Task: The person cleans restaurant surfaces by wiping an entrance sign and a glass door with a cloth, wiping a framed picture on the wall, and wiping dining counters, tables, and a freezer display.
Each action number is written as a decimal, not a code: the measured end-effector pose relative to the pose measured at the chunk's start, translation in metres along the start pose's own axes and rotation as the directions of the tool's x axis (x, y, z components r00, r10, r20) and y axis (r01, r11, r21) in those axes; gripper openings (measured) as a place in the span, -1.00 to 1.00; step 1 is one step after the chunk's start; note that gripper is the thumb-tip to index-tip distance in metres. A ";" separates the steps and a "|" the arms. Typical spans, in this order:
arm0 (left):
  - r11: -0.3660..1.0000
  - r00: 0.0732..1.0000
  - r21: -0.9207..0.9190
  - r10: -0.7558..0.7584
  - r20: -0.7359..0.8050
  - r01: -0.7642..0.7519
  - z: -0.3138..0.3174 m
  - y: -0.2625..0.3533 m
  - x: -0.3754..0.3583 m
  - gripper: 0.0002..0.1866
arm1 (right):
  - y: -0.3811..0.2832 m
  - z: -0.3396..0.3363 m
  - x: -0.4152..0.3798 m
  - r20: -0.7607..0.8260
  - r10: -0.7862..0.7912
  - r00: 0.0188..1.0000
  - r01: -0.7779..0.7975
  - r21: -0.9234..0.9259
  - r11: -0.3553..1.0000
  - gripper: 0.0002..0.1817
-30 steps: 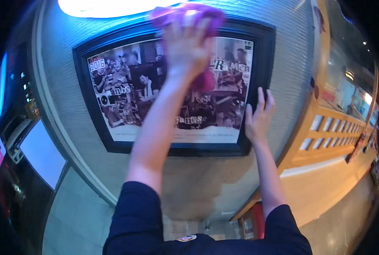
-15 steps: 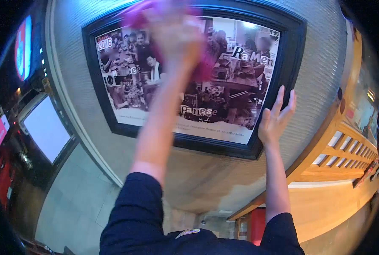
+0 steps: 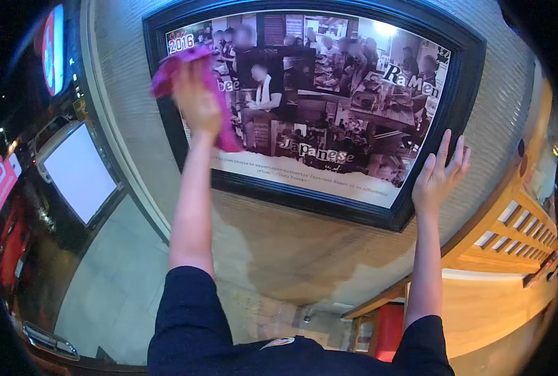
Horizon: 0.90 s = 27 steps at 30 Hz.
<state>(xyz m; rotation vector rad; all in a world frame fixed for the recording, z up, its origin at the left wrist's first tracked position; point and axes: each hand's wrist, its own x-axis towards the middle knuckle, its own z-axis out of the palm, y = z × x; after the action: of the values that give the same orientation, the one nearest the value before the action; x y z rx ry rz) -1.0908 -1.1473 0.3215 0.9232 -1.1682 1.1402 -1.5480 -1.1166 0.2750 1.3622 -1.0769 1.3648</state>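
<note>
A framed poster (image 3: pixel 329 119) with collaged photos and lettering hangs on the wall, its dark frame (image 3: pixel 304 210) wide and ridged. My left hand (image 3: pixel 196 103) presses a magenta cloth (image 3: pixel 227 128) against the poster's left side, over the left edge of the frame and below the "2016" lettering. Its fingers are blurred but lie on the cloth. At the lower right corner, my right hand (image 3: pixel 439 178) rests with fingers spread on the frame's right edge and the wall beside it, holding nothing.
Left of the wall are a window edge (image 3: pixel 113 119), a lit white panel (image 3: pixel 80 172) and a pink sign (image 3: pixel 2 188). On the right stands a wooden lattice partition (image 3: pixel 511 232). A red seat (image 3: pixel 388 329) shows low down.
My left hand has moved with the cloth from the poster's upper middle to its left side. The view has shifted, and my right hand stays at the frame's lower right.
</note>
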 end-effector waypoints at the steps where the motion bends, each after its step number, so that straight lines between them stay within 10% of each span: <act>1: 0.995 0.997 0.051 -0.081 -0.015 0.082 -0.002 -0.021 -0.011 -0.49 | -0.001 0.000 0.000 -0.001 0.004 1.000 -0.004 0.001 1.000 -0.47; 4: 0.989 0.995 0.145 0.036 -0.097 -0.021 0.022 -0.015 -0.036 -0.44 | -0.005 -0.001 0.001 0.010 0.013 1.000 -0.013 0.024 1.000 -0.47; 6: 0.955 0.982 -0.251 -0.180 -0.059 0.160 0.020 0.091 -0.050 -0.39 | -0.003 -0.002 0.001 0.013 0.023 1.000 -0.023 0.045 0.999 -0.47; 11: 0.867 0.854 -0.421 0.416 0.314 -0.267 0.032 0.293 -0.082 -0.43 | 0.006 -0.001 -0.004 0.047 0.043 0.998 -0.049 0.137 0.989 -0.47; 17: 0.893 0.984 -0.415 0.178 -0.025 -0.172 0.079 0.342 0.073 -0.40 | 0.013 -0.001 -0.009 0.014 0.026 1.000 -0.029 0.272 0.962 -0.45; 27: 0.935 0.825 -0.329 0.079 0.560 0.134 0.009 0.373 -0.158 -0.40 | 0.007 -0.010 0.011 -0.069 0.045 0.997 -0.013 0.402 0.916 -0.43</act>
<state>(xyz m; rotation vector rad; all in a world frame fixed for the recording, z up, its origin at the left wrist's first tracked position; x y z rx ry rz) -1.4599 -1.1083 0.1593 1.0175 -1.7734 0.5928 -1.5573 -1.1081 0.2861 1.5731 -0.7917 1.7135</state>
